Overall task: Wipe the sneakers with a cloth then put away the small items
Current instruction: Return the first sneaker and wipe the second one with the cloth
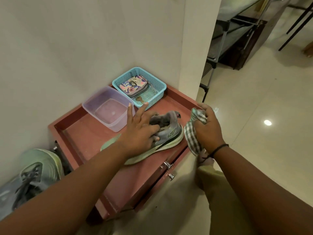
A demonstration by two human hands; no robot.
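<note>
A grey sneaker with a pale sole lies on its side on the red cabinet top. My left hand grips its upper, thumb and lower fingers curled round it, two fingers stretched out. My right hand holds a bunched green-checked cloth just right of the heel. The second sneaker stands on the floor at the lower left. A blue basket at the back holds a floral wallet and a key.
A clear plastic tub with a little water stands left of the basket. A pale insole lies beside my left forearm. Drawer knobs stick out at the cabinet front. A dark metal rack stands past the wall corner.
</note>
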